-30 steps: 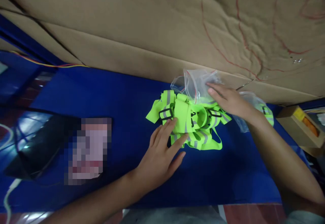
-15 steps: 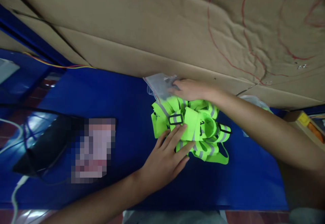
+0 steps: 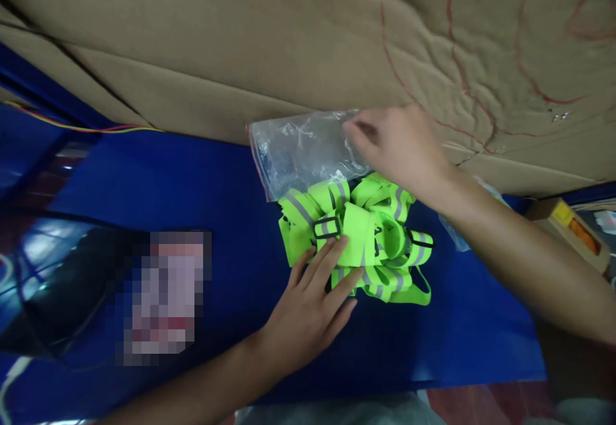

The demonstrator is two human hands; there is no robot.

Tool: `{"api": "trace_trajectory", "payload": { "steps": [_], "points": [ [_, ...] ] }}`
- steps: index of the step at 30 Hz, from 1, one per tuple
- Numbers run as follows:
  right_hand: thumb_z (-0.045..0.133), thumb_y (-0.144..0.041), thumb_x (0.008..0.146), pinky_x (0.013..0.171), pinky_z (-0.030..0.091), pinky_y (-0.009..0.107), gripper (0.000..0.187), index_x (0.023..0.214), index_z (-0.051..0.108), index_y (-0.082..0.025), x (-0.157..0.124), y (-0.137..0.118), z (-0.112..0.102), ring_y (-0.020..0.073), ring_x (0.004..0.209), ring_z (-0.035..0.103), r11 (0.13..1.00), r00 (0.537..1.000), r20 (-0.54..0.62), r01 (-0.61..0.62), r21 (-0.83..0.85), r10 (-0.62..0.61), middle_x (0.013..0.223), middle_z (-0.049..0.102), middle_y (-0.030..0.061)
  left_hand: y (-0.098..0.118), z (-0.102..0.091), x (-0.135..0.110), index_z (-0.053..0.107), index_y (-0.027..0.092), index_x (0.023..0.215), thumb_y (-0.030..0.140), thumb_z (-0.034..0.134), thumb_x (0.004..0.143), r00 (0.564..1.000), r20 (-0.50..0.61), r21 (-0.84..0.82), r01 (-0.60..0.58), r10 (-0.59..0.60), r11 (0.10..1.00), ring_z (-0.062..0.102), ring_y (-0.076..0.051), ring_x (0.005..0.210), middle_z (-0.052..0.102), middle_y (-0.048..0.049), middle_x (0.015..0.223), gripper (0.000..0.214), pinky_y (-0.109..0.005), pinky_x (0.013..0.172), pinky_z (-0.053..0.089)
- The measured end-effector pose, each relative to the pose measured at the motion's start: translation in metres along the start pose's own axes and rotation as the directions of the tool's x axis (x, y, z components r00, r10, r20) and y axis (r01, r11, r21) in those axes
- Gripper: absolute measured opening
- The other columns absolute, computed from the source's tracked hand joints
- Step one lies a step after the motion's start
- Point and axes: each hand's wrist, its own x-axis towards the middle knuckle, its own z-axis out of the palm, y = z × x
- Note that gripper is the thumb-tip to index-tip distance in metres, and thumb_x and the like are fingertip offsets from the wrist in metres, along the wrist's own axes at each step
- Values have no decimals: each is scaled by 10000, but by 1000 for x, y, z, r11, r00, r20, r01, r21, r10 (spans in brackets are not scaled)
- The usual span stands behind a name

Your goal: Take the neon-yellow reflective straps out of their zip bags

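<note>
A bundled neon-yellow reflective harness (image 3: pixel 359 235) with grey stripes and black buckles lies on the blue table (image 3: pixel 231 245). My left hand (image 3: pixel 312 303) rests on its near left side, fingers spread out. Beyond the bundle, my right hand (image 3: pixel 399 149) pinches the right end of a clear zip bag (image 3: pixel 308 152). The bag is stretched flat, its red-lined edge pointing left, and its lower side meets the top of the harness. Nothing solid shows inside it.
Brown cardboard (image 3: pixel 216 46) stands along the table's far side. To the left lie a blurred-out flat object (image 3: pixel 166 290), a dark object (image 3: pixel 62 284) and cables. Another clear bag (image 3: pixel 455 232) is partly behind my right forearm, and a cardboard box (image 3: pixel 568 232) sits far right.
My right hand has lifted up and to the right with the bag's end, and the crumpled bag is now drawn out flat. My left hand stays on the harness.
</note>
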Motion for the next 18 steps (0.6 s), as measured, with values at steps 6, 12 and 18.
{"api": "trace_trajectory", "payload": {
  "steps": [6,12,18],
  "points": [
    [540,-480,1029,776,552,345,360,1198,750,-241,-93,70,-40,258,888,772,940,947,-167,-300,-162,273,1000,798,67,6,-11,-6,681,174,1232,126,643,952,980,-180,-107,-102,82,989,553,-278,1313,569,-173,1393,287,-443,1050,434],
    [692,-582,888,1140,476,582,909,1613,367,-142,-205,165,11,415,1465,491,679,728,-73,-667,-306,682,1598,462,247,14,-15,-5,698,152,1048,85,543,992,952,-143,-243,-298,270,923,643,-159,977,715,-45,1056,178,-321,943,486],
    [588,-477,979,1174,443,457,586,1526,509,-284,-238,172,23,318,1395,578,912,896,-178,-411,18,407,1489,605,169,12,-1,-3,704,153,1100,66,558,952,981,-68,-342,-196,184,919,655,-184,985,714,-76,1094,225,-334,915,520]
  ]
}}
